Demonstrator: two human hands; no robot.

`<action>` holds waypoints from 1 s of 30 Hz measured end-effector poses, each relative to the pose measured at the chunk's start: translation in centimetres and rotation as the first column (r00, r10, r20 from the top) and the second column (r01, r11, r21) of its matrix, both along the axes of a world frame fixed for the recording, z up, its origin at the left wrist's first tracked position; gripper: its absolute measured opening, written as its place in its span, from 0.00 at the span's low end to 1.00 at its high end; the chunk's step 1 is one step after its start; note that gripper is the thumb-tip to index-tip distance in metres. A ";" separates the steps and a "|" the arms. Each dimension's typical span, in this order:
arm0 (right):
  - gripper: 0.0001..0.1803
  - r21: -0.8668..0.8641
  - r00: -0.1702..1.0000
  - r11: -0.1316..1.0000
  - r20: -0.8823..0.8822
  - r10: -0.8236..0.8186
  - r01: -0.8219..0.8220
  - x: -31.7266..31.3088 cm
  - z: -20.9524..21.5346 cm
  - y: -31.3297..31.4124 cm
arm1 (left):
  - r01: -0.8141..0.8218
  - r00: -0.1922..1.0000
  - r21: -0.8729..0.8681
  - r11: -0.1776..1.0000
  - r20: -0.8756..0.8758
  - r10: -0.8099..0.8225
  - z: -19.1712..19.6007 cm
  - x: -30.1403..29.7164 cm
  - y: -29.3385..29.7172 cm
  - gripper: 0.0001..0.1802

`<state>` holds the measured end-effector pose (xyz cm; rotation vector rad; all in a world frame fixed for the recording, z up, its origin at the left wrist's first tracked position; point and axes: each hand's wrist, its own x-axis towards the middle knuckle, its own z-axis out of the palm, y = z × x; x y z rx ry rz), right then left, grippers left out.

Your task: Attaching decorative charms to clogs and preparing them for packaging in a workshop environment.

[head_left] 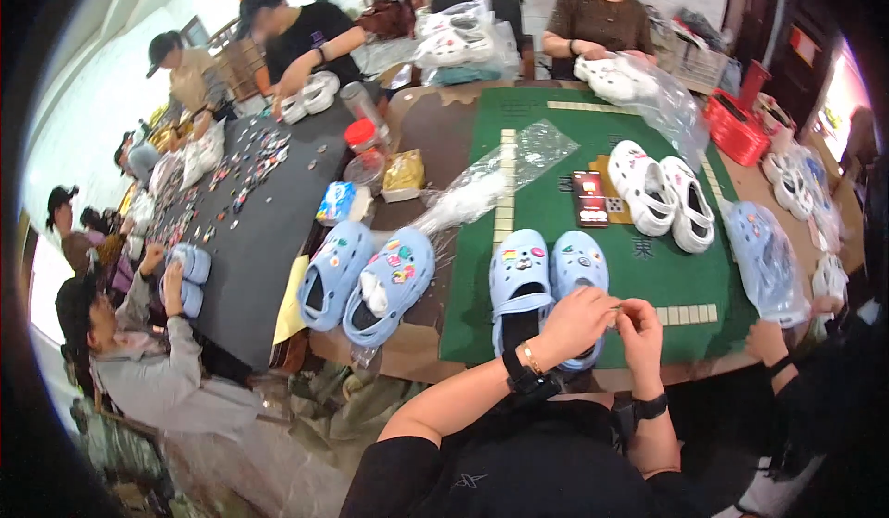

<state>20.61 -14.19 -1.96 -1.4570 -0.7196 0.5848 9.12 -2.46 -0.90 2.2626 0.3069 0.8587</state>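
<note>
My left hand [576, 322] and my right hand [639, 329] meet over the near edge of the table with fingers pinched together. Whatever small thing lies between their fingertips is too small to make out. Just beyond and below them stands a pair of light blue clogs: the left clog [520, 273] and the right clog [582, 261], both with colourful charms on top. My left wrist and hand cover part of their heel ends. To the left is a second blue pair, one clog [335, 273] beside another clog [400, 273] with white stuffing inside.
White clogs [644, 185] and a phone [590, 199] rest on the green mat [556, 129]. A bagged blue clog [764, 249] lies right, beside a co-worker's hand [767, 342]. Clear plastic bags [537, 152] lie mid-table. Several people sort loose charms [245, 175] at the dark left table.
</note>
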 end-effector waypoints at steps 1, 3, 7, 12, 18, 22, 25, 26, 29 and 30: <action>0.05 0.045 0.995 0.996 0.062 -0.083 0.080 -0.5 0.3 0.2 | 0.000 1.000 -0.011 1.000 0.018 0.000 0.8 -0.8 0.2 0.15; 0.06 -0.002 0.991 0.998 0.114 -0.066 0.066 -0.7 0.0 -0.3 | -0.073 0.997 0.007 0.997 0.039 0.072 2.5 -3.3 0.7 0.16; 0.06 -0.128 0.954 0.991 0.292 0.063 -0.026 -2.0 0.2 -0.6 | -0.330 0.944 0.031 0.943 0.037 0.329 3.0 -9.8 3.2 0.17; 0.06 -0.208 0.758 0.978 0.641 0.121 0.020 -4.0 3.2 -0.2 | -0.636 0.759 0.107 0.764 -0.094 0.645 2.6 -18.8 7.2 0.18; 0.23 -0.304 0.475 0.948 0.851 0.225 0.097 -5.5 4.0 2.3 | -0.783 0.376 0.457 0.421 -0.191 0.907 0.1 -30.6 11.4 0.31; 0.34 -0.379 0.414 0.925 0.845 0.338 0.020 -6.4 3.8 2.7 | -0.720 0.212 0.593 0.360 -0.306 0.928 -2.1 -34.4 13.0 0.38; 0.38 -0.476 0.399 0.878 0.798 0.452 -0.044 -6.6 3.1 2.8 | -0.778 0.027 0.502 0.378 -0.574 0.819 -1.9 -33.7 13.9 0.31; 0.39 -0.448 0.377 0.887 0.808 0.454 -0.107 -6.6 2.7 2.9 | -0.778 0.033 0.502 0.378 -0.568 0.823 -2.0 -34.2 14.2 0.31; 0.41 -0.472 0.351 0.862 0.787 0.507 -0.186 -6.4 2.7 3.2 | -0.735 0.079 0.530 0.423 -0.553 0.830 -2.6 -34.8 15.1 0.26; 0.42 -0.527 0.348 0.825 0.749 0.565 -0.205 -6.3 2.8 3.4 | -0.736 0.083 0.529 0.423 -0.549 0.832 -2.5 -34.7 15.2 0.26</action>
